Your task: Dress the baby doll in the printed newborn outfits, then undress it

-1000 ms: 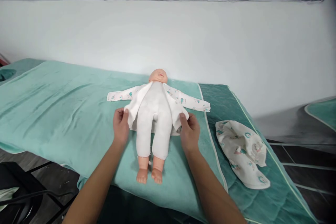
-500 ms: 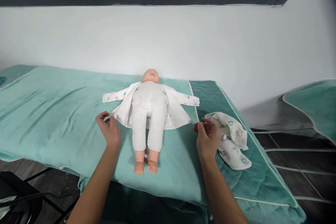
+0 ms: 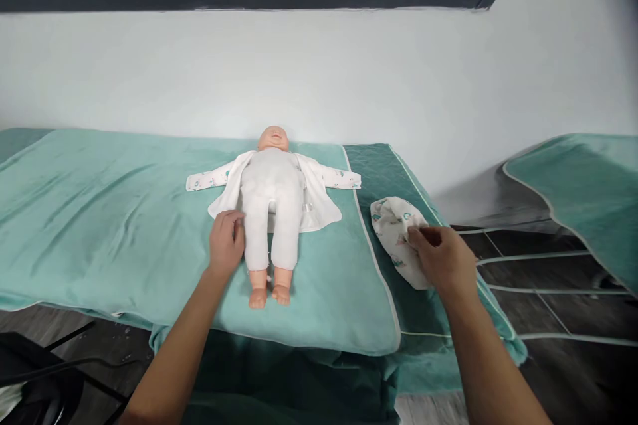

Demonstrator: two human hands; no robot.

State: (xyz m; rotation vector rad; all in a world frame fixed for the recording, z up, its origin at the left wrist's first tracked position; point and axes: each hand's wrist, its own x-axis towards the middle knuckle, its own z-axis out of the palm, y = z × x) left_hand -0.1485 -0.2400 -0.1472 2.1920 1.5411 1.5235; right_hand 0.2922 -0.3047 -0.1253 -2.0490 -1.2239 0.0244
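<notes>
A baby doll (image 3: 272, 176) with a white cloth body lies on its back, head toward the wall. Its arms are in the sleeves of a white printed jacket (image 3: 323, 209), which is spread open under it. My left hand (image 3: 226, 242) is beside the doll's leg, near the jacket's lower edge, fingers loosely bent and apart, holding nothing I can see. To the right, my right hand (image 3: 446, 259) pinches a crumpled white printed baby garment (image 3: 396, 232) by its near right side. How that garment is cut cannot be made out in its folds.
A light green blanket (image 3: 124, 226) covers the bed, with a darker quilted green cover (image 3: 379, 169) at the right. A white wall (image 3: 299, 73) stands behind. Metal bars (image 3: 538, 257) and another green cover (image 3: 588, 192) lie right; a black chair (image 3: 40, 372) is lower left.
My right hand has moved right and taken hold of the printed garment, which has shifted and bunched up. My left hand has come in toward the doll's leg. The view has turned slightly right.
</notes>
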